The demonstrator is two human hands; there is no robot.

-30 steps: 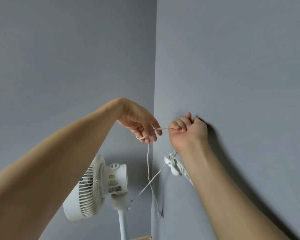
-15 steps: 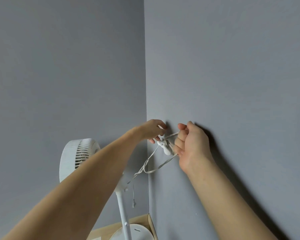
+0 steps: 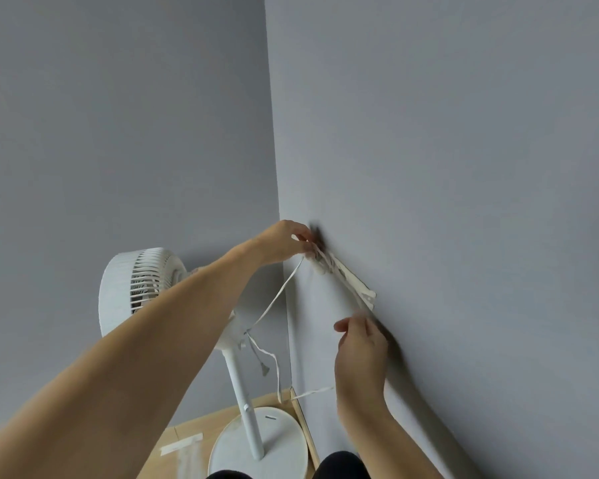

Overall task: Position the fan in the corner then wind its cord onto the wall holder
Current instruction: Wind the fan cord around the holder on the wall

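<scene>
the grey walls (image 3: 464, 133) are meeting in a corner seam, and the white pedestal fan (image 3: 139, 285) is already standing in that corner, its round base (image 3: 277, 440) sitting on the pale floor (image 3: 194, 430) just beside the right-hand wall, so the positioning step is looking done. the winding is looking only begun: the white wall holder (image 3: 346, 281) is lying along the right-hand wall, and a few turns of the thin white cord (image 3: 277, 295) seem to be sitting at its upper end, though blur is making the count impossible. the left hand (image 3: 284, 240) is pinching the cord at that upper end, fingers closed on it, while a long run is sloping down to the fan's neck and more slack is hanging in a loop near the pole. the right hand (image 3: 360, 347) is hovering just below the holder's lower end; a strand is running in behind its wrist, but i cannot tell whether its curled fingers are gripping the cord or not. the plug (image 3: 264, 369) is dangling free beside the pole, small and blurred. most of the cord is still waiting to be wound, in my judgement. the holder's fixing to the wall is hidden behind it, the left fingertips are smeared, and dark clothing is being cut off at the bottom edge.
</scene>
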